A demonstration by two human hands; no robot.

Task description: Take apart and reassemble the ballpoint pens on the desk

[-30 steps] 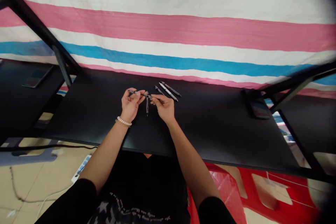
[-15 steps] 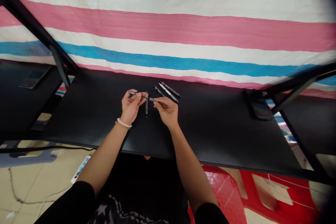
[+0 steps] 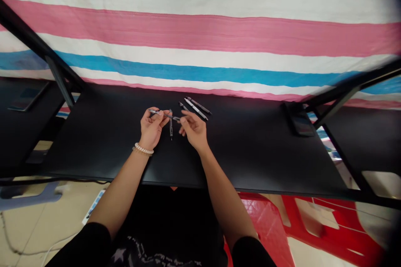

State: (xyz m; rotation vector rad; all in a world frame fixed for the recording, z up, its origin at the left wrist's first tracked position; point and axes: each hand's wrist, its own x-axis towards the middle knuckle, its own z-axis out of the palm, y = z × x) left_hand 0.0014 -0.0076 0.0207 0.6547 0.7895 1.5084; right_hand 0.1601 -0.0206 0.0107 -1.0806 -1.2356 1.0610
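Note:
Between thumb and fingers, my left hand [image 3: 152, 127] grips a slim grey pen [image 3: 167, 115], which points to the right. At the pen's right end is my right hand [image 3: 193, 130], its fingers spread apart and the fingertips beside the tip; whether they touch it is hard to tell. Under the held pen, a dark pen [image 3: 171, 129] lies upright in view on the black table [image 3: 250, 146]. Behind my right hand lie a white pen [image 3: 196, 109], a dark grey pen [image 3: 200, 106] and another dark pen [image 3: 182, 106], partly hidden by the hand.
A black phone [image 3: 301, 123] lies near the table's right end. Another phone-like device [image 3: 28, 96] is on the left table. Black metal frames stand at both sides, and a striped sheet [image 3: 200, 33] hangs behind. Red stools [image 3: 266, 225] are below the front edge.
My right hand has loosened from the pen's right end and its fingers have spread. My left hand still holds the pen. The whole view has shifted slightly.

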